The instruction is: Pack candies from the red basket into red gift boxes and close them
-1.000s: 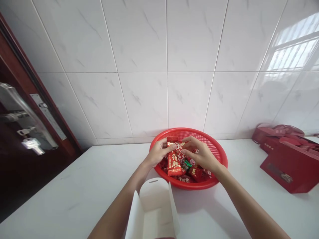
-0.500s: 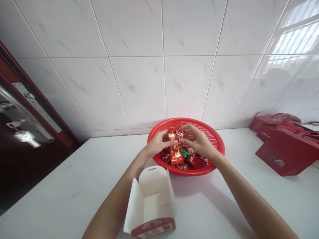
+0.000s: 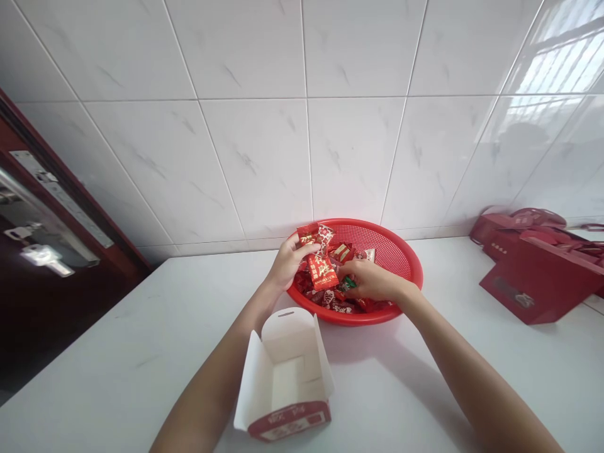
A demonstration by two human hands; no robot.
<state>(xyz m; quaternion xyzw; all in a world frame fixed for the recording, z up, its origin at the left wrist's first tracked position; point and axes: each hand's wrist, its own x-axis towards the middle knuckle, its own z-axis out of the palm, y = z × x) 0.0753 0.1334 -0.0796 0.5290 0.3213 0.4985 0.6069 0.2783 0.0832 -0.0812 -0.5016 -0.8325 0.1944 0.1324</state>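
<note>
My left hand [image 3: 289,259] is closed on red candy packets [image 3: 321,267] with gold print, held above the left side of a red plastic basket [image 3: 409,264]. Down in the basket, my right hand [image 3: 368,280] has its fingers among the wrapped candies [image 3: 337,303], beside a green wrapper [image 3: 349,283]; its fingertips are partly hidden, and what they grip cannot be made out. An open box [image 3: 289,377], white inside with a red printed front, stands on the counter below my left hand.
Red gift boxes or bags [image 3: 542,277] are on the counter [image 3: 132,327] at the right. Behind runs a white tiled wall [image 3: 255,163]. At the left is a dark door with keys [image 3: 47,258] in its lock.
My left hand has moved slightly left with the red packets. My right hand has left those packets and moved down into the candies in the basket.
</note>
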